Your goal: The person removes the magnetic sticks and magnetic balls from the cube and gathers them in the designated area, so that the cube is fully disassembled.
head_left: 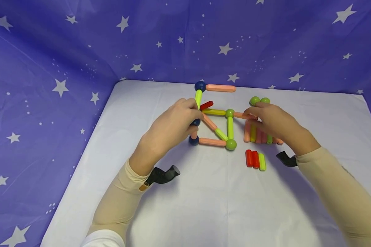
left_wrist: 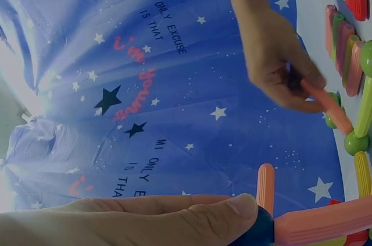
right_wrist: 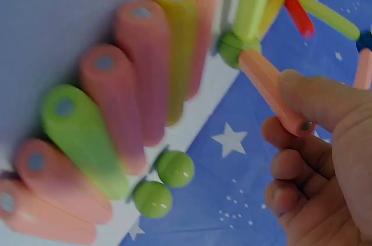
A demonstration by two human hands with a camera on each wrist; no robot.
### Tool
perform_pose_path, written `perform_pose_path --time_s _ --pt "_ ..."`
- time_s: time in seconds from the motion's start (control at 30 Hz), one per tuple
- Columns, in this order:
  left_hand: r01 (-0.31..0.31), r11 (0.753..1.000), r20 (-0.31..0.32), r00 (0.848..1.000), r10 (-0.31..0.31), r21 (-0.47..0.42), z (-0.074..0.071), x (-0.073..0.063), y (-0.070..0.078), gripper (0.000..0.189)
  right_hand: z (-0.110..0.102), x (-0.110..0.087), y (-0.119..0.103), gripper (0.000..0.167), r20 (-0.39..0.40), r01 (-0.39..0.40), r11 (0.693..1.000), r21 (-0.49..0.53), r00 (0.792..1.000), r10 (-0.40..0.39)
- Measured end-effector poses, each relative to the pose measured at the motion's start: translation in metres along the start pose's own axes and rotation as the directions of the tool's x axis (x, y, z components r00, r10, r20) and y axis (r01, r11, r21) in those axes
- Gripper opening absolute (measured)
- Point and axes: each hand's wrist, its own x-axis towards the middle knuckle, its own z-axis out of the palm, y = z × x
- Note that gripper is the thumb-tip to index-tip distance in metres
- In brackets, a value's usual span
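Observation:
A frame of coloured magnetic rods and balls lies on the table, with a yellow rod (head_left: 214,112) and a green ball (head_left: 231,144) among its parts. My left hand (head_left: 170,128) grips it at its left side, thumb on a dark blue ball (left_wrist: 258,230). Between thumb and fingers, my right hand (head_left: 276,120) pinches a pink rod (right_wrist: 268,88). That rod's far end touches a green ball (right_wrist: 239,47) at the frame's right corner. Another pink rod (head_left: 221,88) sticks out from a dark blue ball (head_left: 200,86) at the back. The left fingertips partly hide the joints there.
Beneath the right hand lies a row of loose pink, yellow and green rods (head_left: 246,132). Two loose green balls (head_left: 255,101) sit behind it. Nearer the front are two short red rods (head_left: 249,158) and a short yellow-green rod (head_left: 262,162). A starry blue curtain (head_left: 160,44) borders the white table (head_left: 188,206).

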Motion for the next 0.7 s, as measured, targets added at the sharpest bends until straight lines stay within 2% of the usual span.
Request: perform_pose_path --time_s 0.17,0.47,0.7 --pt "0.003 1.000 0.002 1.000 -0.003 -0.003 -0.001 0.000 0.001 0.024 0.013 -0.005 -0.003 0.030 0.068 -0.052 0.998 0.030 0.996 0.050" --pt "0.006 1.000 0.007 1.000 -0.005 -0.010 0.001 0.001 0.002 0.024 0.018 -0.004 -0.016 0.017 0.154 -0.151 0.986 0.065 0.978 0.139" --pt "-0.014 1.000 -0.011 1.000 0.014 0.000 0.001 0.001 0.001 0.022 0.012 -0.002 -0.021 0.012 0.165 -0.079 0.997 -0.002 0.983 0.078"
